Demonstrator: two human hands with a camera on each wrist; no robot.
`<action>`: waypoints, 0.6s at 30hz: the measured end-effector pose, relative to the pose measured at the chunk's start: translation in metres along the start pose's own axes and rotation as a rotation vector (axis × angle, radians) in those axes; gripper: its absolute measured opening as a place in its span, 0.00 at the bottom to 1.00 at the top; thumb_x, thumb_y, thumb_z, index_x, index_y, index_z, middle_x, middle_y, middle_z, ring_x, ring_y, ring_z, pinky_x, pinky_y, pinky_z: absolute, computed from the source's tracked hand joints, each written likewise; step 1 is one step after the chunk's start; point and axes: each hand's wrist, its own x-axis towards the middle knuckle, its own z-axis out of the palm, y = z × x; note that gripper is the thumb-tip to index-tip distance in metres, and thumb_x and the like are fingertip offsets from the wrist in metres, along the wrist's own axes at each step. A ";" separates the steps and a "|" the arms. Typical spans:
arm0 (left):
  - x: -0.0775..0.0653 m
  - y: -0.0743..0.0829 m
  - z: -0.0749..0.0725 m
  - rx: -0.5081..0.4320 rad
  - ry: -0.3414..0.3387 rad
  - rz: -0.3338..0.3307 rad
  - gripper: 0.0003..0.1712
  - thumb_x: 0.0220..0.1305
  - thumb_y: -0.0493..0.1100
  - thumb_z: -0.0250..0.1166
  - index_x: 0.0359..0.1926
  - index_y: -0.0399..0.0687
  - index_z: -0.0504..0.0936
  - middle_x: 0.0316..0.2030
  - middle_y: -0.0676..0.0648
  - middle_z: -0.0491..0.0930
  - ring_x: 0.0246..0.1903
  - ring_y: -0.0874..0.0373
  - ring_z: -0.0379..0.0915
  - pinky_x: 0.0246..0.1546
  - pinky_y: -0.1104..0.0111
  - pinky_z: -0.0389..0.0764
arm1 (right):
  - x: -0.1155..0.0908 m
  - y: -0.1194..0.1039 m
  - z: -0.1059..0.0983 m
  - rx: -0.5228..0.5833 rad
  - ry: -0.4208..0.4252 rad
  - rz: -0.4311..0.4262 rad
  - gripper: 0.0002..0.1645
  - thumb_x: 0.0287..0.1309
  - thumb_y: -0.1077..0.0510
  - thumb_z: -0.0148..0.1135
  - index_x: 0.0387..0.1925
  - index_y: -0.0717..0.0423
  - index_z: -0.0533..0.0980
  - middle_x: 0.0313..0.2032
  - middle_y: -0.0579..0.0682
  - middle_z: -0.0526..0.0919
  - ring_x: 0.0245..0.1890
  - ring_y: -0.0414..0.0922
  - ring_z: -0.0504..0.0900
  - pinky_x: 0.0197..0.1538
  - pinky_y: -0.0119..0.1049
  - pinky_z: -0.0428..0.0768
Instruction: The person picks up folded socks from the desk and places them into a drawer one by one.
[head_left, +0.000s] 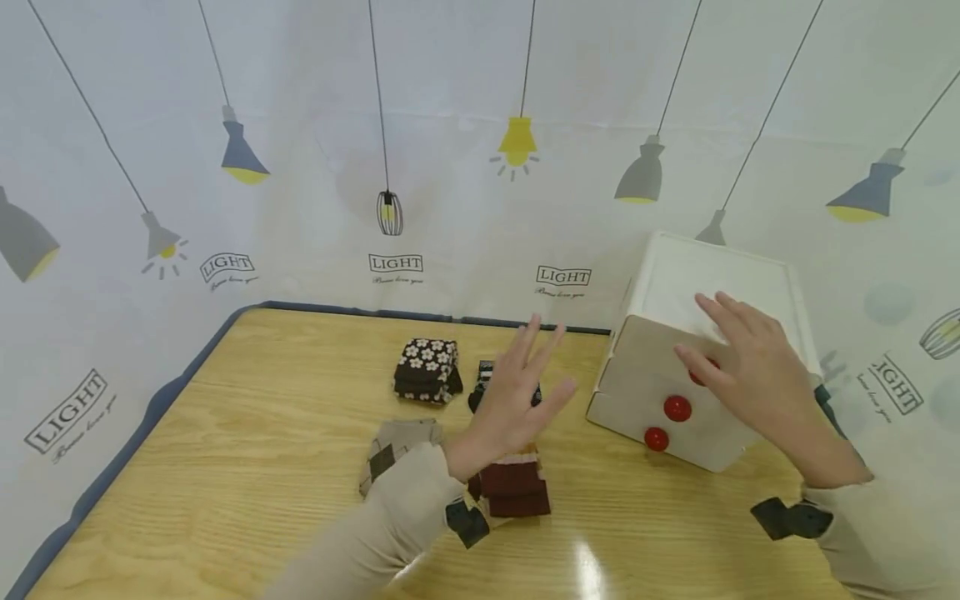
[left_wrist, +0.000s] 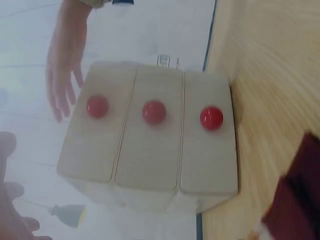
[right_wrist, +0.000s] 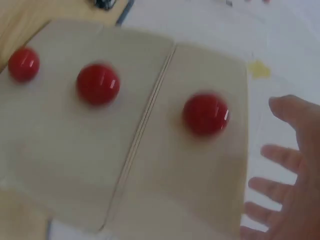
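A white three-drawer box [head_left: 637,367] with round red knobs [head_left: 677,408] stands at the right of the table. My right hand [head_left: 757,375] hovers by its top front edge, fingers spread and holding nothing, covering part of the upper knob. In the right wrist view that hand appears beside the beige drawer fronts [right_wrist: 185,180]. My left hand [head_left: 510,404] is raised over the folded socks, fingers extended, and holds nothing. Beneath it lie a maroon folded pair [head_left: 517,492] and a dark patterned pair [head_left: 486,375], partly hidden by the hand. All three drawers look shut in the left wrist view.
Left of these lie black socks with white flowers [head_left: 426,367] and a grey checked pair [head_left: 401,437], partly behind the left sleeve. The wooden table [head_left: 225,433] meets a lamp-printed backdrop [head_left: 315,183] along a dark edge. The box stands close to that backdrop.
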 end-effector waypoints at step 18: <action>0.052 0.032 0.075 -0.248 -0.216 0.043 0.31 0.63 0.54 0.51 0.65 0.54 0.56 0.58 0.49 0.62 0.53 0.62 0.62 0.51 0.72 0.65 | -0.021 0.089 -0.019 0.054 0.193 -0.152 0.17 0.34 0.64 0.70 0.34 0.62 0.81 0.38 0.36 0.76 0.44 0.20 0.62 0.36 0.13 0.63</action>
